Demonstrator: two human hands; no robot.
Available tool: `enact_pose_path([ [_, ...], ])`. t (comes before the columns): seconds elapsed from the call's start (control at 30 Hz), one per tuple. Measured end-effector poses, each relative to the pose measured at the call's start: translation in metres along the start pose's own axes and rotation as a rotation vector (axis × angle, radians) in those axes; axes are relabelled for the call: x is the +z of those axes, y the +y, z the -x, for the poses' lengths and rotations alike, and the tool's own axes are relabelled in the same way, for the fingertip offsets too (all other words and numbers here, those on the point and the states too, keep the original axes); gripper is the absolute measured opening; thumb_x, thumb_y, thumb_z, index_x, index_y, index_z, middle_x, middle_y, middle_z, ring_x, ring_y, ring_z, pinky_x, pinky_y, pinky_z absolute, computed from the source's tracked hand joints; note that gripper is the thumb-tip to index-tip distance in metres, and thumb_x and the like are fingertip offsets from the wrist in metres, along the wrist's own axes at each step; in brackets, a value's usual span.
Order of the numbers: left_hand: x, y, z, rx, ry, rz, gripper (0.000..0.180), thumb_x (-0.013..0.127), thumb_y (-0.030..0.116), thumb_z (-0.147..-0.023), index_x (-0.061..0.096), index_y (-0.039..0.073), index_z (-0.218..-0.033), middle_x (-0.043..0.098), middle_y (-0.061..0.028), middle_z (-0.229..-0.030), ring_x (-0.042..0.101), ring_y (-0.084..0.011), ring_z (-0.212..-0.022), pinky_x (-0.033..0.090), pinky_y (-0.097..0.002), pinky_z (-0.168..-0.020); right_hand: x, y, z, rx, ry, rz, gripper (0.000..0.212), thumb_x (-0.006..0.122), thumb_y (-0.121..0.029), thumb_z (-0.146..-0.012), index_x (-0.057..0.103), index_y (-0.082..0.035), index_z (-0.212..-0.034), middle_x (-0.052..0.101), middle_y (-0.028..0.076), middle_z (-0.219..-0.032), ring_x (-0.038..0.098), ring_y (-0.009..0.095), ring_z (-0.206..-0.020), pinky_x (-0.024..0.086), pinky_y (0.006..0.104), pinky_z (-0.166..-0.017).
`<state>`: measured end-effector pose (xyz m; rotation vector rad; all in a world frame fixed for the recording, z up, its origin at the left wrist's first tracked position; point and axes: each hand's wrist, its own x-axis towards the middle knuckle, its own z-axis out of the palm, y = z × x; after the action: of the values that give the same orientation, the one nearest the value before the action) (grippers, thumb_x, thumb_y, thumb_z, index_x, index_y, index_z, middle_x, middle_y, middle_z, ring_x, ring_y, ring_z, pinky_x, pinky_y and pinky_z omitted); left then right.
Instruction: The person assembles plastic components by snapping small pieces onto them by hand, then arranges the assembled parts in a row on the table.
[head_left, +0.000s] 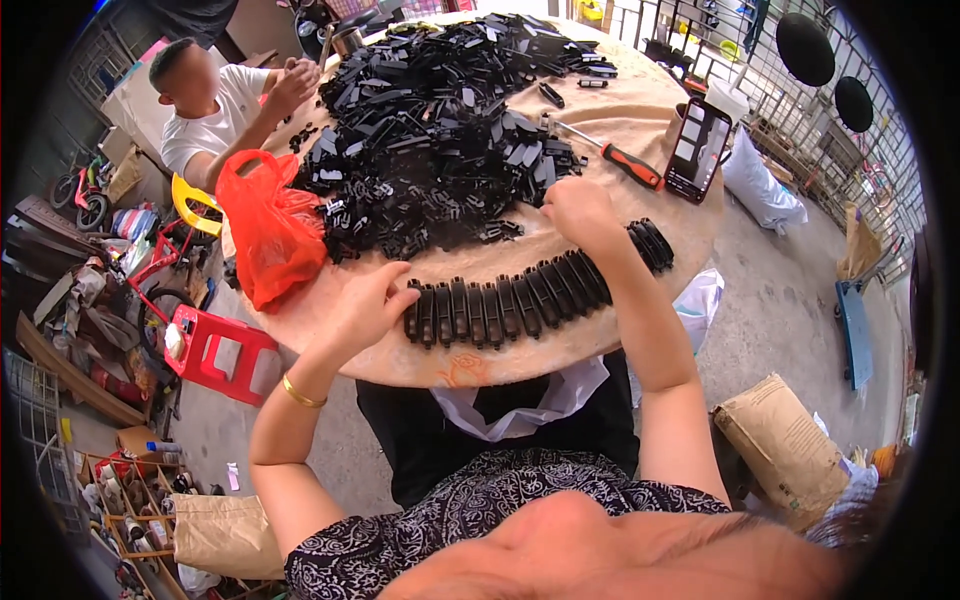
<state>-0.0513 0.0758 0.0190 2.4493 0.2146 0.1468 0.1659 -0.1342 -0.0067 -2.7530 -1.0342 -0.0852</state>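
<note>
A curved row of black plastic chain links [505, 305] lies along the near edge of the round table, its slim pieces standing side by side. My left hand [372, 308] is at the row's left end, thumb and forefinger apart, the thumb against the end link. My right hand [582, 214] is over the table between the row and the large heap of loose black plastic pieces [420, 130]. Its fingers are curled together; whatever they hold is hidden. My right forearm covers part of the row, and a few links [652, 246] show beyond it.
A red-handled screwdriver [632, 166] and a propped-up phone [697, 150] are at the table's right. On the left sits a red plastic bag [268, 235]. Across the table, a person in a white shirt [215, 125] has both hands raised together. A red stool [225, 352] stands beside the table.
</note>
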Motion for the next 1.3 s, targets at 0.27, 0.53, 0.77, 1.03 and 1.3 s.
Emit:
enact_pose_path([
  [0.27, 0.029, 0.051, -0.115, 0.523, 0.095, -0.287, 0.023, 0.062, 0.016, -0.074, 0.061, 0.001, -0.092, 0.056, -0.0123, -0.079, 0.053, -0.0263, -0.08, 0.043, -0.0342, -0.076, 0.01, -0.002, -0.004, 0.011, 0.017, 0.002, 0.017, 0.063, -0.019, -0.068, 0.061, -0.004, -0.076, 0.06, 0.016, -0.08, 0.058, 0.03, -0.081, 0.047, 0.0391, -0.072],
  [0.53, 0.045, 0.047, -0.18, 0.32, -0.172, -0.833, 0.018, 0.066, 0.015, -0.065, 0.063, -0.001, -0.074, 0.06, -0.0192, -0.073, 0.059, -0.0332, -0.073, 0.048, -0.0369, -0.068, 0.003, -0.003, -0.004, 0.057, -0.1, -0.057, 0.021, 0.063, -0.025, -0.07, 0.064, -0.005, -0.079, 0.061, 0.014, -0.087, 0.058, 0.029, -0.087, 0.046, 0.0379, -0.075],
  [0.77, 0.011, 0.027, -0.168, 0.241, 0.085, -0.076, 0.026, 0.069, 0.016, -0.065, 0.062, -0.001, -0.083, 0.063, -0.0126, -0.078, 0.06, -0.0238, -0.075, 0.046, -0.031, -0.068, 0.003, -0.004, -0.006, 0.054, -0.12, -0.102, 0.023, 0.063, -0.027, -0.072, 0.064, -0.006, -0.083, 0.062, 0.015, -0.087, 0.058, 0.029, -0.087, 0.046, 0.038, -0.075],
  [1.03, -0.001, -0.008, -0.131, -0.237, 0.083, 1.09, 0.029, 0.047, 0.027, -0.09, 0.052, 0.003, -0.104, 0.061, -0.0092, -0.095, 0.057, -0.0155, -0.081, 0.048, -0.0313, -0.072, -0.007, -0.011, -0.004, 0.008, -0.023, -0.184, 0.021, 0.067, -0.024, -0.069, 0.065, -0.006, -0.08, 0.063, 0.014, -0.082, 0.06, 0.027, -0.08, 0.047, 0.0365, -0.07],
  [1.3, 0.004, -0.006, -0.117, -0.261, -0.112, 1.594, 0.038, 0.041, 0.031, -0.091, 0.051, -0.003, -0.105, 0.057, -0.0129, -0.091, 0.054, -0.0188, -0.074, 0.049, -0.0274, -0.063, -0.006, -0.033, 0.005, -0.315, 0.572, -0.816, 0.012, 0.066, -0.007, -0.072, 0.064, -0.002, -0.083, 0.061, 0.012, -0.075, 0.059, 0.022, -0.065, 0.046, 0.028, -0.059],
])
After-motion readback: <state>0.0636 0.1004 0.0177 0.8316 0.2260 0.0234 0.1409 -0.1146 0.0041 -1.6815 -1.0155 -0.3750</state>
